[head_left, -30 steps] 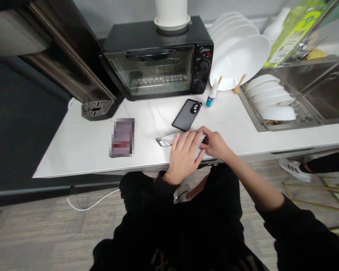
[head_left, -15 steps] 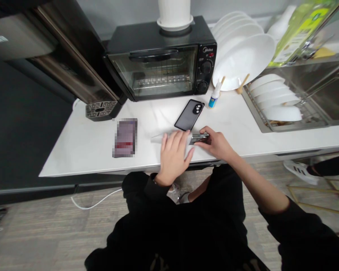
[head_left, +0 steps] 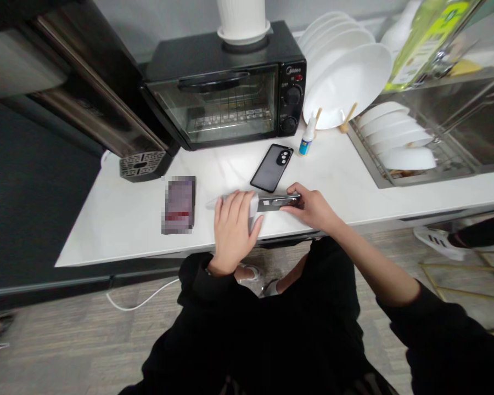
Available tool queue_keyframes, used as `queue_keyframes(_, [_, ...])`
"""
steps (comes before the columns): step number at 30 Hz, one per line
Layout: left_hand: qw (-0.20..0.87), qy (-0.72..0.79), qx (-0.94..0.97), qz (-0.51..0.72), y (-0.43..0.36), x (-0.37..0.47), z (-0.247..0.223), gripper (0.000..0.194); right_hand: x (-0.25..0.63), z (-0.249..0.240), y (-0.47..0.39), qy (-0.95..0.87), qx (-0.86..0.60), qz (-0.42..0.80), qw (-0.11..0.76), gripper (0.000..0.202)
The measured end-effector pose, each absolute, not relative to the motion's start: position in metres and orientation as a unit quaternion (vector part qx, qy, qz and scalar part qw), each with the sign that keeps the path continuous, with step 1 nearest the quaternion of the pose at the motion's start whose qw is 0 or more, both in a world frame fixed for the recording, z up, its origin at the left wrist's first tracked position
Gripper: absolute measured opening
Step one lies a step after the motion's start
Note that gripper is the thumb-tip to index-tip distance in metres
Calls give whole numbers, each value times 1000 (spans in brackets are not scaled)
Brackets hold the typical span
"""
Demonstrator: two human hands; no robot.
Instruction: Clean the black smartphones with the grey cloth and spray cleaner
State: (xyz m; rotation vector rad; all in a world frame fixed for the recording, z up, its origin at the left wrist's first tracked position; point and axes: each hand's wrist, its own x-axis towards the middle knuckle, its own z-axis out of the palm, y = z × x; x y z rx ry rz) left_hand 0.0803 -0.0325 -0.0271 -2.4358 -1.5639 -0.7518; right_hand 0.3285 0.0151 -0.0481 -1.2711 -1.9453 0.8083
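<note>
My right hand (head_left: 310, 207) grips one end of a dark, shiny phone (head_left: 267, 202) near the counter's front edge, fingers pinched around its camera end. My left hand (head_left: 234, 225) lies over the phone's other end, closed on a white wipe (head_left: 253, 205) folded around it. A pale corner of the wipe sticks out to the left of the fingers. Just behind the phone rests a phone case (head_left: 271, 168) with a black rim and camera cut-outs. A small white spray bottle (head_left: 306, 140) with a blue label stands beyond the case.
A pixelated flat object (head_left: 179, 206) lies on the white counter (head_left: 111, 230) at left, by a drink dispenser (head_left: 142, 164). Behind stands a black toaster oven (head_left: 226, 104). White plates (head_left: 346, 85) and a sink with bowls (head_left: 407, 159) are to the right. Another person's shoe (head_left: 438, 243) shows at right.
My left hand has slid left along the phone with the wipe, baring more of the phone's surface. My right hand keeps its grip. The whole view has shifted slightly.
</note>
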Motion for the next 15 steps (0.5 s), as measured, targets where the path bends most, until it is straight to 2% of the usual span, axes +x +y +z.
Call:
queue_keyframes(4, [53, -458, -854, -240, -35, 140, -27, 63, 331, -46, 16, -756, -480, 294, 335, 23])
queue_keyframes(7, [56, -428, -868, -245, -35, 168, -26, 64, 333, -45, 16, -760, -462, 291, 351, 23])
queue_keyframes(11, [62, -449, -857, -245, -31, 131, -28, 57, 331, -46, 16, -758, -471, 290, 346, 23])
queue_keyframes(15, [75, -523, -806, -268, -26, 69, -30, 50, 329, -49, 16, -749, -482, 301, 340, 32])
